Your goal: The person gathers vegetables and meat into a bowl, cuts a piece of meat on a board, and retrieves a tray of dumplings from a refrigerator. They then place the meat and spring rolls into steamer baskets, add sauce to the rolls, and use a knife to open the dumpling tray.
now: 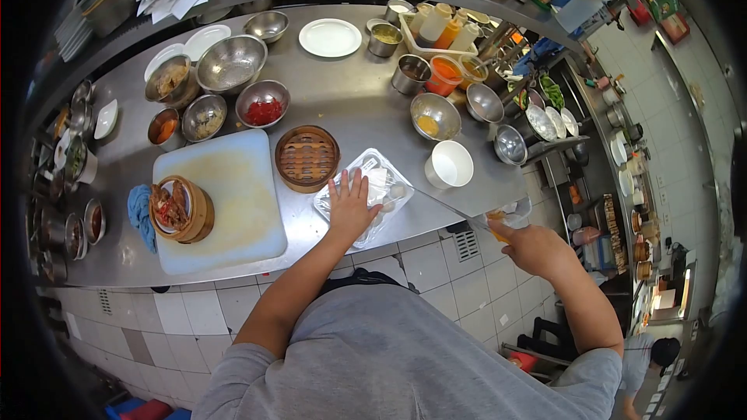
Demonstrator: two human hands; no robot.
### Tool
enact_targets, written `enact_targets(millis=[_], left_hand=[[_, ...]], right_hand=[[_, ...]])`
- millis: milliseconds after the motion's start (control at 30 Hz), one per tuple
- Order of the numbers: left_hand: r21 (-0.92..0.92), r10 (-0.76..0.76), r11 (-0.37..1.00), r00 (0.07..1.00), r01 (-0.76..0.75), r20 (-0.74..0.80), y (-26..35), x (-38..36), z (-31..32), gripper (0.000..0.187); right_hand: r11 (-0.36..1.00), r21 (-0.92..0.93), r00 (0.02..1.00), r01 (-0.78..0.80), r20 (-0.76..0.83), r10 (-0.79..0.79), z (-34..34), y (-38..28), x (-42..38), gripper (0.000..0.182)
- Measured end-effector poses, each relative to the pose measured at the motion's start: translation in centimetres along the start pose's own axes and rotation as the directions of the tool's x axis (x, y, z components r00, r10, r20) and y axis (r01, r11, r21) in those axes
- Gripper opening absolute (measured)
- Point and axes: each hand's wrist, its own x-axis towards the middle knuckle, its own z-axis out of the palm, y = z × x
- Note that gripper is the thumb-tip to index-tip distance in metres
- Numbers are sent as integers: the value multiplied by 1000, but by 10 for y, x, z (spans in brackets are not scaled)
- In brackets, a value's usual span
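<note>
My left hand (352, 206) lies flat with its fingers spread on a plastic-wrapped white tray (399, 196). What the tray holds looks pale, but the wrap and glare blur it. In my right hand (538, 250) is a knife (447, 206) with a yellow handle. Its long blade points left, and the tip is at the tray's right edge. A white bowl (449, 164) stands just behind the blade. Left of the tray sits an empty round bamboo steamer (307, 159) with a slatted base.
A white cutting board (241, 179) bears a bamboo steamer (204, 222) of chicken feet, beside a blue cloth (141, 214). Metal bowls (232, 64) and a white plate (331, 37) stand farther back. Squeeze bottles (436, 23) are at the back right. Another person (640, 358) is at the lower right.
</note>
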Motion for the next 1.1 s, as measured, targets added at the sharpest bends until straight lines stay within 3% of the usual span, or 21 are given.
enact_targets(millis=[100,167,200,267,333,367,400,467,500,567,600,667,700,767,800,967,1067,1100], left_hand=[[20,-13,1000,1000,13,-4,1,-4,-3,79],[44,-41,998,999,42,-14,-1,-11,-10,79],[61,-73,996,996,70,55,-1,-18,-21,80],[113,-100,990,988,87,115,-7,-34,-39,80],[76,-114,992,974,101,198,-15,-50,-62,77],[29,-117,993,954,113,276,-18,-58,-69,75],[71,-100,994,976,88,193,-21,-68,-68,74],[96,-133,989,960,113,246,-23,-80,-75,74],[103,-148,987,944,123,295,-22,-85,-79,75],[121,-165,983,945,135,283,-22,-89,-89,69],[131,-155,984,940,120,303,-24,-89,-93,65],[120,-138,987,942,106,307,-29,-86,-100,55],[123,-140,987,940,106,312,-34,-84,-99,55],[64,-118,993,947,103,300,-49,-78,-93,54],[56,-139,990,949,128,282,-53,-73,-94,56],[136,-190,979,907,149,375,-72,-45,-107,63],[178,-190,976,887,125,421,-92,-40,-98,50],[145,-116,988,897,59,427,-102,-40,-92,40]], right_hand=[[999,30,1000,-13,-8,13,0,21,-11,55],[979,190,986,76,-158,-47,11,43,-4,50],[978,188,986,87,-158,-57,19,43,8,50],[743,669,994,-21,-66,87,48,36,48,44],[493,865,993,91,-116,19,100,19,110,41],[367,920,989,135,-147,6,132,7,146,40],[234,956,983,178,-182,-6,160,-8,184,39],[195,917,931,347,-361,42,196,-47,243,35],[182,920,933,349,-359,27,206,-65,264,35],[185,836,824,516,-544,158,208,-94,296,28],[173,839,827,515,-540,155,199,-106,297,28],[669,582,651,462,-735,190,181,-123,292,30],[666,586,655,461,-732,190,175,-131,289,30],[583,449,552,677,-834,1,162,-148,279,33],[612,411,582,675,-807,-101,155,-158,268,34],[706,346,661,618,-714,-228,135,-173,264,34],[647,349,679,678,-634,-370,128,-173,269,33],[653,329,684,683,-601,-413,127,-175,269,33]])
